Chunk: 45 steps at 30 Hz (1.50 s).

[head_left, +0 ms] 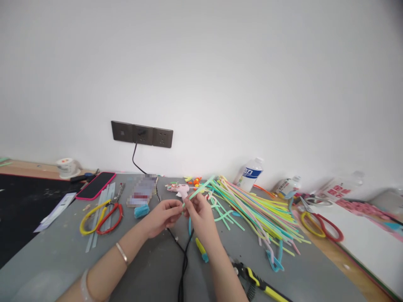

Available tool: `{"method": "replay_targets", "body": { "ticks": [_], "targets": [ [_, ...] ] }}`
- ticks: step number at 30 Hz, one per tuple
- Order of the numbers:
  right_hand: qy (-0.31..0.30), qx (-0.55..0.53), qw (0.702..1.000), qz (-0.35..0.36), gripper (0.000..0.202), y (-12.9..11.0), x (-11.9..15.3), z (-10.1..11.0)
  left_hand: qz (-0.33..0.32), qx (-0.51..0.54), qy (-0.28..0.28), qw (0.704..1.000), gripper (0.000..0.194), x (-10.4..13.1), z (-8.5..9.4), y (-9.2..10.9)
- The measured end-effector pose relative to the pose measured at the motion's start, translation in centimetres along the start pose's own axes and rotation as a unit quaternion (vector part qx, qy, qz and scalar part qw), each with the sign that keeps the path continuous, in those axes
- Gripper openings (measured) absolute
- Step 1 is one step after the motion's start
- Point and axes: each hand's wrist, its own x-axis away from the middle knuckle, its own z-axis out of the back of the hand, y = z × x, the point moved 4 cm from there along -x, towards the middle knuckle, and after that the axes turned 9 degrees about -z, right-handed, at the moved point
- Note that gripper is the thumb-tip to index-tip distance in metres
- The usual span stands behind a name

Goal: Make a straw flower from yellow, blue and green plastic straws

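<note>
My left hand [164, 217] and my right hand [201, 218] meet above the grey mat, both closed in a pinch. Between their fingertips is a light green pipe cleaner [203, 187], its free end slanting up to the right. What the fingertips cover of it is hidden. Just behind the hands lies a pink glue gun [182, 191], partly covered by them. To the right a big bundle of coloured pipe cleaners [258, 209] spreads over the mat. A blue fuzzy piece [141, 211] rests left of my left hand.
Yellow-and-red-handled scissors [108, 216], clear glue sticks [102, 209] and a pink-edged phone [96, 186] lie left. Black cables [184, 262] run below the hands. Pliers [261, 285] lie front right. A white bottle [249, 175] and second scissors [319, 222] are farther right.
</note>
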Motion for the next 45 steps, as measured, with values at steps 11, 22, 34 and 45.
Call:
{"method": "replay_targets", "body": {
  "ticks": [11,22,34,45],
  "targets": [
    [0.016,-0.016,0.999,0.030,0.013,0.1,0.3,-0.3,-0.051,0.054,0.093,0.993,0.030,0.2,1.2,-0.1],
    [0.026,0.004,0.997,0.068,0.006,0.2,0.8,-1.2,-0.054,0.109,0.172,0.978,0.033,0.6,1.2,-0.3],
    [0.016,-0.074,0.997,0.017,0.011,0.5,0.8,-1.3,-0.046,0.149,0.188,0.970,0.032,0.8,0.8,-0.4],
    [0.037,-0.075,0.996,0.026,0.016,1.1,1.2,-1.6,-0.080,0.066,0.198,0.975,0.033,1.1,1.0,0.3]
  ]
}}
